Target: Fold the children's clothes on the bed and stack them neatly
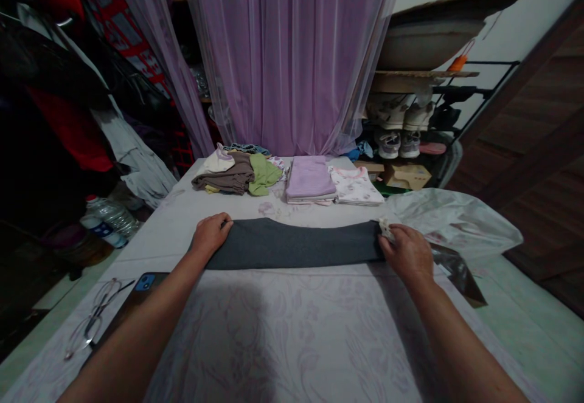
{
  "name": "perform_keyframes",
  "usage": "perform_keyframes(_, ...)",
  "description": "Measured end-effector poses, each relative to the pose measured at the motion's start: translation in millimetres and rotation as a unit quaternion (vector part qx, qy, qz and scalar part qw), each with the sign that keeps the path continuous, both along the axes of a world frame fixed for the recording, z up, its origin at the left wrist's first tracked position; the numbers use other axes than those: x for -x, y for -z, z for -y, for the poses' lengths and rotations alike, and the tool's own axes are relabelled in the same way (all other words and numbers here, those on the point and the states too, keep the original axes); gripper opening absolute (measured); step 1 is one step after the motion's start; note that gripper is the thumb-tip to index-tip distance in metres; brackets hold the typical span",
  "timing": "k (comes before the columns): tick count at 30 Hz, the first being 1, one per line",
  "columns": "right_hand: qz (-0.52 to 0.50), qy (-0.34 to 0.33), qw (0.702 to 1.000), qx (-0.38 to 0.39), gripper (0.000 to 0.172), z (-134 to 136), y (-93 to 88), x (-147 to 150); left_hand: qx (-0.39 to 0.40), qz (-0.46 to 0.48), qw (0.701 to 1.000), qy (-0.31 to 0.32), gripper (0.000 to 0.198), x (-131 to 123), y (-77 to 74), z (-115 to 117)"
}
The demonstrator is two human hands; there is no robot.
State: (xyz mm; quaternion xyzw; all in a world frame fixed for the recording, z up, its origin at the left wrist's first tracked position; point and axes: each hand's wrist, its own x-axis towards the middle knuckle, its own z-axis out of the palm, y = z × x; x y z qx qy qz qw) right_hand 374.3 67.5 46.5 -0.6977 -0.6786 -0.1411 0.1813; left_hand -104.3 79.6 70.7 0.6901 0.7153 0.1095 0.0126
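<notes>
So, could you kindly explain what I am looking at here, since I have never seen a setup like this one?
This is one picture from a camera worn on a person's head, looking forward and down, so the two bare forearms are the wearer's own. The left hand and the right hand each grip one end of a long dark grey folded cloth. It lies on a pale lilac floral sheet. Farther off are a folded lilac garment, a folded white printed top and a rumpled brown garment. Near the left forearm lie a dark smartphone with a blue corner and a pair of thin-framed glasses.
</notes>
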Motion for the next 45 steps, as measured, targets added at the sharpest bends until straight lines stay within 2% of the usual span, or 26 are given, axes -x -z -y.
perform_keyframes(5,-0.029,0.017,0.999,0.017,0.035,5,10.1,0,0.016,-0.01,0.999,-0.048,0.028,-8,3.6,-1)
perform_keyframes(10,-0.032,0.053,0.996,0.069,0.037,3,13.3,0,0.039,-0.035,0.998,-0.036,0.03,-13,7.6,-2)
perform_keyframes(12,-0.032,0.062,0.996,0.055,0.047,2,9.4,3,0.028,-0.041,0.998,-0.028,0.033,-14,9.8,1)
perform_keyframes(14,-0.031,0.042,0.999,0.004,0.057,3,3.0,12,0.0,-0.052,0.999,0.003,0.039,-15,14.4,7)
perform_keyframes(16,-0.029,-0.011,0.999,-0.042,0.054,4,-4.0,31,-0.018,-0.061,0.996,0.061,0.044,-17,21.9,14)
perform_keyframes(18,-0.028,-0.091,0.994,-0.049,0.044,5,-9.1,60,-0.01,-0.061,0.991,0.122,0.048,-18,31.2,21)
perform_keyframes(21,-0.033,-0.238,0.971,0.003,0.041,5,-9.6,117,0.026,-0.053,0.986,0.154,0.054,-18,43.4,28)
perform_keyframes(23,-0.042,-0.3,0.951,0.058,0.044,4,-5.5,155,0.045,-0.047,0.987,0.148,0.055,-17,47.4,31)
perform_keyframes(26,-0.062,-0.332,0.933,0.126,0.05,2,4.6,197,0.054,-0.039,0.988,0.143,0.052,-16,47.1,33)
perform_keyframes(29,-0.061,-0.325,0.927,0.179,0.054,2,15.4,218,0.054,-0.036,0.99,0.125,0.051,-17,43.8,34)
perform_keyframes(33,-0.039,-0.303,0.928,0.213,0.058,3,22.4,227,0.082,-0.033,0.992,0.086,0.056,-22,40.5,28)
perform_keyframes(39,-0.025,-0.264,0.935,0.237,0.063,2,18.5,233,0.106,-0.029,0.992,0.054,0.06,-28,37.9,19)
perform_keyframes(42,-0.017,-0.236,0.942,0.237,0.065,0,18.6,217,0.092,-0.037,0.994,0.042,0.063,-28,38.8,20)
perform_keyframes(45,-0.001,-0.197,0.951,0.238,0.065,-2,20.3,184,0.076,-0.042,0.995,0.038,0.065,-27,41.4,21)
